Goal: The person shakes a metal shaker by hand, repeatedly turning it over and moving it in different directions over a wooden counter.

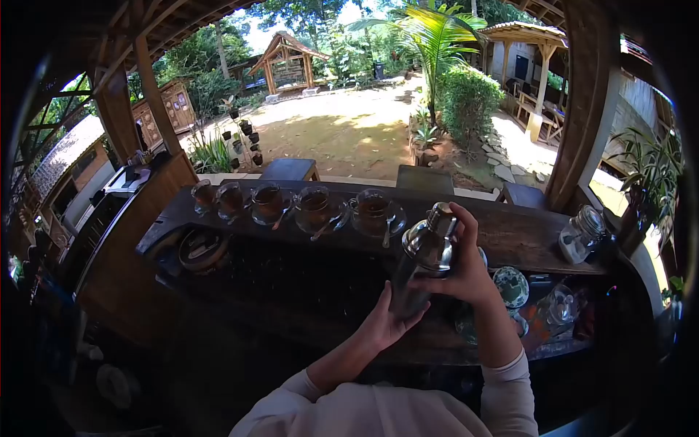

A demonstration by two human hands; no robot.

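Note:
A metal cocktail shaker (428,247) is held up in front of me, slightly tilted, above the dark counter. My left hand (386,320) grips its lower body from below. Around its upper part wraps my right hand (466,262), fingers near the cap. Beyond the shaker, several glass cups of dark drink stand in a row on the raised wooden ledge (502,229). The nearest of them is a glass cup (372,206) on a clear saucer with a spoon. Another cup (314,204) beside it also has a saucer and spoon.
A lidded glass jar (580,237) stands at the ledge's right end. Below it are a green-and-white patterned round container (511,287) and another clear glass jar (561,304). A round tray (202,249) lies on the left. Stools and a garden are beyond the ledge.

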